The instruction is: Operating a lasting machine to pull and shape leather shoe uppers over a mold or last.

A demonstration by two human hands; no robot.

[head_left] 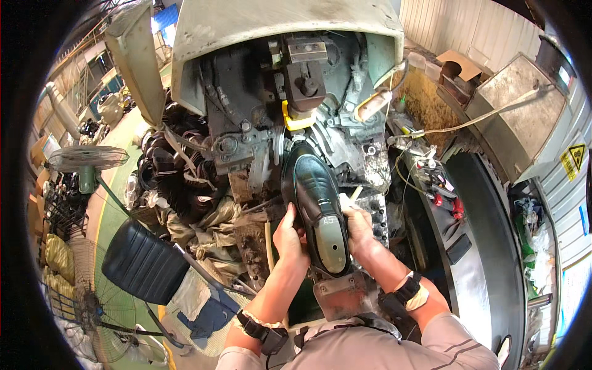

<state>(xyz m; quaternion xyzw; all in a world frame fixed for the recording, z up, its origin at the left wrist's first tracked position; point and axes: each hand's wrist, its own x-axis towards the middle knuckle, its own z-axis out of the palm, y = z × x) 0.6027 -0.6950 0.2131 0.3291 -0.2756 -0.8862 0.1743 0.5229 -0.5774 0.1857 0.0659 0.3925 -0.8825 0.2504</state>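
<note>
A black shoe upper [313,179] is stretched over a grey-green last [333,240], its toe pointing away from me into the metal jaws [299,137] of a large machine. My left hand [290,237] grips the left side of the upper near the heel, thumb up along its edge. On the opposite side, my right hand [359,228] is closed against the upper; its fingertips are partly hidden. A short pale stick-like piece [356,193] shows just beyond that hand, and I cannot tell whether the hand holds it. The toe's tip is hidden in the jaws.
The machine's pale hood [287,17] overhangs the jaws. To the left are a black padded chair [145,259], a green fan [88,161] and a heap of dark shoes [169,163]. A phone [458,248] and red-handled tools [447,203] lie right, beside a black belt [481,216].
</note>
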